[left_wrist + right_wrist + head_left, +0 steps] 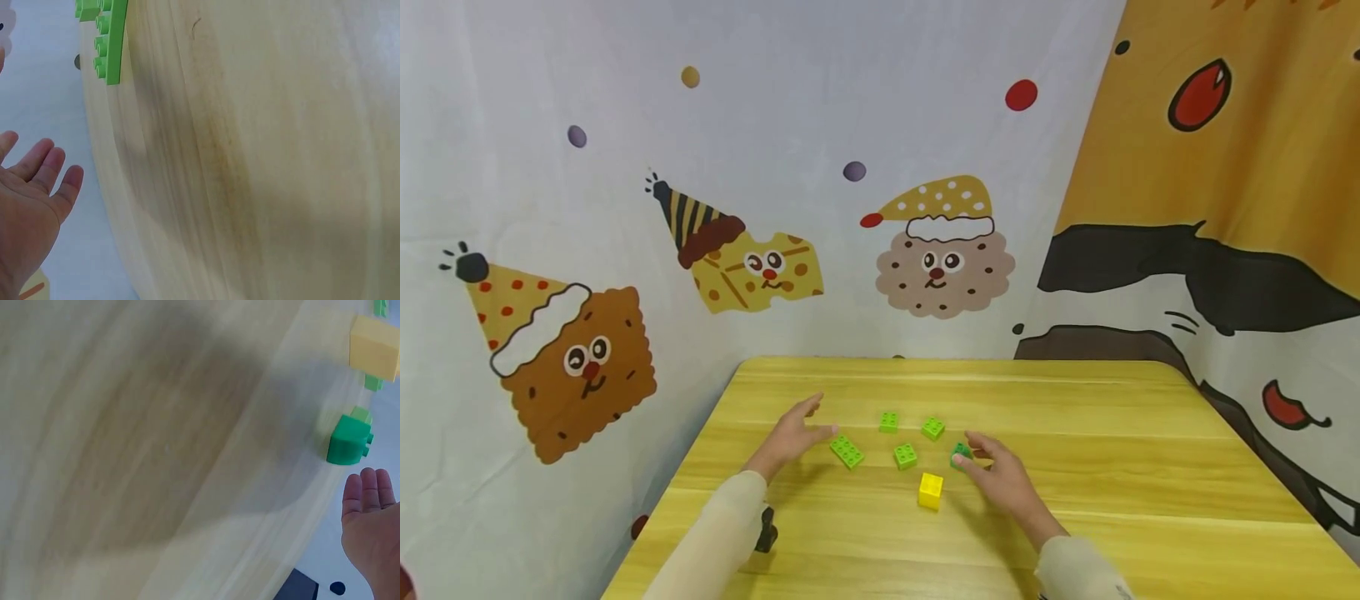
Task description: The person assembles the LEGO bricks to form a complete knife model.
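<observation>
On the wooden table, in the head view, my left hand (790,437) hovers beside a long light green toy brick (847,452), its fingers spread and holding nothing. That brick (115,44) shows at the top of the left wrist view, apart from the hand (31,200). My right hand (1000,475) is at a dark green brick (961,456), with the thumb partly covering it in the head view. In the right wrist view the fingers look straight, with a gap to the dark green brick (347,441). A tall yellow brick (930,492) stands nearer to me.
Three small light green bricks, one at the back (889,422), one right of it (933,428) and one in front (906,456), lie between the hands. The wooden table (1075,400) ends at a printed curtain (775,125). A dark object (766,530) shows under the left sleeve.
</observation>
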The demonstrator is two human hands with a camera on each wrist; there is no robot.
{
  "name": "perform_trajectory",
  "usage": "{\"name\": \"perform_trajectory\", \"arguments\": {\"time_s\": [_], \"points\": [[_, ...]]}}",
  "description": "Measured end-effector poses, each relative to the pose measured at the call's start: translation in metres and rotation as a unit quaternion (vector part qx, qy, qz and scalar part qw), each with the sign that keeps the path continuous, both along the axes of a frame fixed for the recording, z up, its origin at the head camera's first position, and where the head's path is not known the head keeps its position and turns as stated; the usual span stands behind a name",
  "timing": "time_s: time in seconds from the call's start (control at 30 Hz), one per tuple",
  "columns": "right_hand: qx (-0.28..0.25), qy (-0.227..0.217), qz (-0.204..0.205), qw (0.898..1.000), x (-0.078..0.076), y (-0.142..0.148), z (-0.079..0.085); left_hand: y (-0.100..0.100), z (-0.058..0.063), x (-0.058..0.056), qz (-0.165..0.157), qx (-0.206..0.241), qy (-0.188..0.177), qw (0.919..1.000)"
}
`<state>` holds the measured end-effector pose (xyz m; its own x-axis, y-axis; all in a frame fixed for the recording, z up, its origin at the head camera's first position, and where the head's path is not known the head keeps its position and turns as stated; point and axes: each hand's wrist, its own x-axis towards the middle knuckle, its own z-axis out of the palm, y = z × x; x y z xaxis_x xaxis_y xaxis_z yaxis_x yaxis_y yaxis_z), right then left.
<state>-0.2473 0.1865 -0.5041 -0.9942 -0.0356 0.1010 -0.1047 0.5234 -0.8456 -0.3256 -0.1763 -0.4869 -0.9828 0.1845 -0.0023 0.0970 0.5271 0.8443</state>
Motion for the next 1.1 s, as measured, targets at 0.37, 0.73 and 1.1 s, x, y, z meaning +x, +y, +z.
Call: {"name": "perform_trajectory", "arguments": {"time_s": [0.37, 0.73, 1.1], "points": [[-0.055, -0.045, 0.010, 0.997, 0.011, -0.010, -0.010, 0.003, -0.007, 0.003, -0.007, 0.018, -0.018, 0.9997], [-0.080, -0.050, 0.030, 0.995, 0.017, -0.017, -0.020, 0.003, -0.013, 0.003, -0.020, 0.015, -0.032, 0.9992], [-0.085, -0.060, 0.055, 0.993, 0.021, -0.024, -0.022, 0.003, -0.018, 0.003, -0.028, 0.011, -0.038, 0.9988]]}}
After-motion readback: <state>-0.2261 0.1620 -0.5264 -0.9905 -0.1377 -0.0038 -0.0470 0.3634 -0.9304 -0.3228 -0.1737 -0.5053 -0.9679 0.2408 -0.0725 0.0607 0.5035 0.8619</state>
